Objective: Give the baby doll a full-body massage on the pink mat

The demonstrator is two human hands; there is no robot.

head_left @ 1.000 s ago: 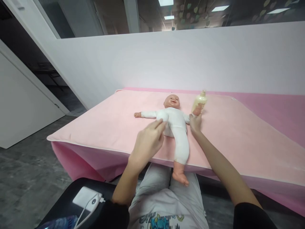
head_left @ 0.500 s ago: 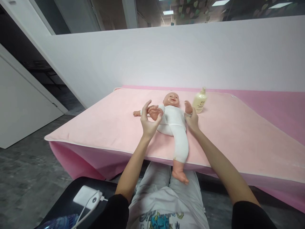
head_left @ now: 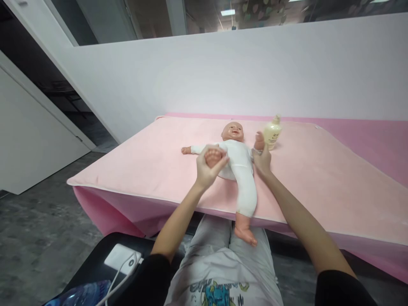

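Note:
A baby doll (head_left: 242,157) in a white cloth body lies on its back on the pink blanket, head toward the wall. My left hand (head_left: 208,170) is wrapped around the doll's raised foot (head_left: 213,157), with the toes showing between my thumb and fingers. My right hand (head_left: 263,160) grips the doll's arm near the wrist, and the doll's hand (head_left: 259,141) sticks up above my fingers. The doll's other leg (head_left: 245,191) stretches toward me, its foot past the table edge. Just behind my right hand stands a pale yellow pump bottle (head_left: 273,132).
The pink blanket (head_left: 143,165) covers the table, over a darker pink cloth (head_left: 366,140). A white wall (head_left: 223,76) rises behind. At lower left, a black seat (head_left: 92,263) bears a white power bank with a cable (head_left: 123,258) and a blue plastic bottle (head_left: 81,293).
My left hand has closed its fingers around the doll's foot; they were more spread before. My right hand keeps its hold on the doll's arm. The view has shifted slightly.

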